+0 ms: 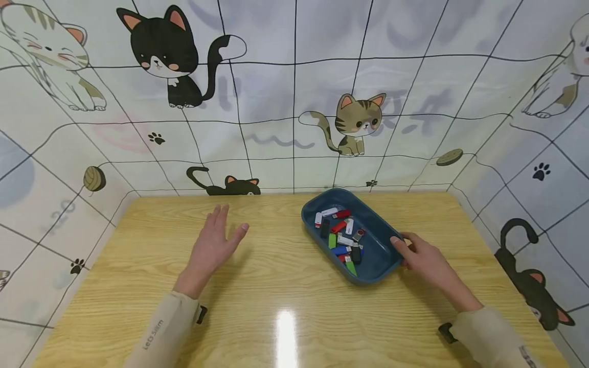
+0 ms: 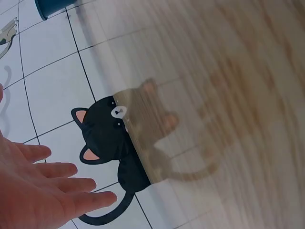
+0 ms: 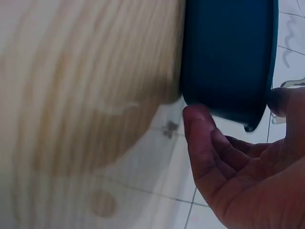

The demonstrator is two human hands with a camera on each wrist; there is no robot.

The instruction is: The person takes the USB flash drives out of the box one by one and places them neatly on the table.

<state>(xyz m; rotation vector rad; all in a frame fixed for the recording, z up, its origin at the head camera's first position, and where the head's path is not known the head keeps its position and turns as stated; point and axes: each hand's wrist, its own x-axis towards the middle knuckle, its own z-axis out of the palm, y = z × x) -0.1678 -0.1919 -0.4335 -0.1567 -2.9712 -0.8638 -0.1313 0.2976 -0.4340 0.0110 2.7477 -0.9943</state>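
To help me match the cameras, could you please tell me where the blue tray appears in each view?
Head: blue tray, right of and below centre.
Left wrist: blue tray, cut off by the top edge, left of centre.
Right wrist: blue tray, upper right, held by the right hand.
Shared landmark: the grid-lined wall.

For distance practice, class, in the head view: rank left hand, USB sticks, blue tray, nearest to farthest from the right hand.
1. Blue tray, gripped by right hand
2. USB sticks, along the tray's left
3. Left hand, left of tray
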